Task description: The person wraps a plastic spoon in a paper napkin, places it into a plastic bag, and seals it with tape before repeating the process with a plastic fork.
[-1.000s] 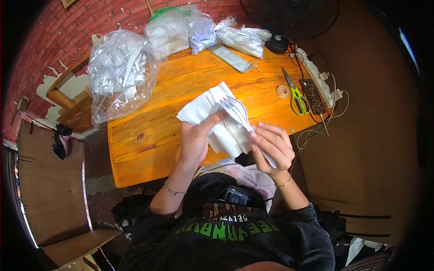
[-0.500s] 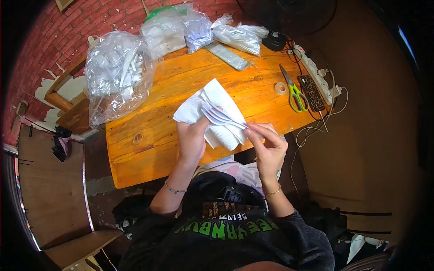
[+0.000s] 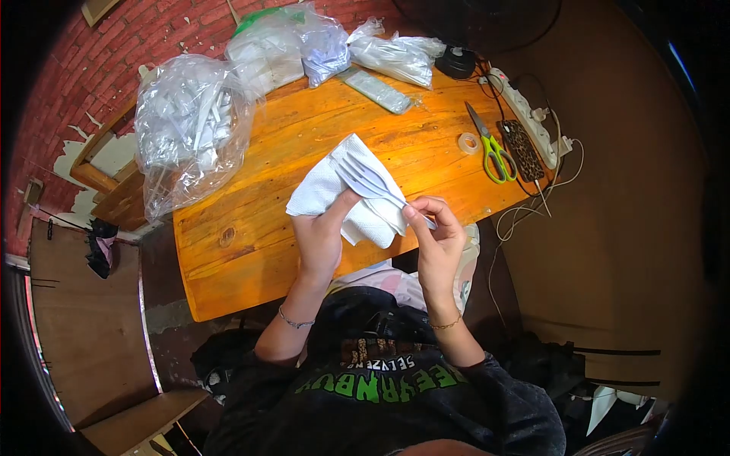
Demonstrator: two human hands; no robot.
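Note:
My left hand [image 3: 322, 237] holds a folded white paper napkin [image 3: 318, 185] from its lower left side, the thumb on top near the fork's tines. A white plastic fork [image 3: 369, 182] lies across the napkin, tines towards the upper left. My right hand [image 3: 435, 229] pinches the fork's handle at the napkin's right edge. Whether a second utensil lies beneath the fork, I cannot tell. Both hands are above the front edge of the wooden table [image 3: 228, 266].
A clear bag of white plastic pieces [image 3: 190, 125] sits at the back left. Further bags [image 3: 395, 61] and a flat wrapped pack [image 3: 376, 90] line the back. Tape [image 3: 469, 144], green-handled scissors [image 3: 498, 161], a leopard-print phone [image 3: 521, 150] and a power strip [image 3: 530, 114] are at the right.
The fork now lies flatter against the napkin, its tines showing more clearly. My right hand has shifted slightly left and down with the handle. The whole view has shifted a little.

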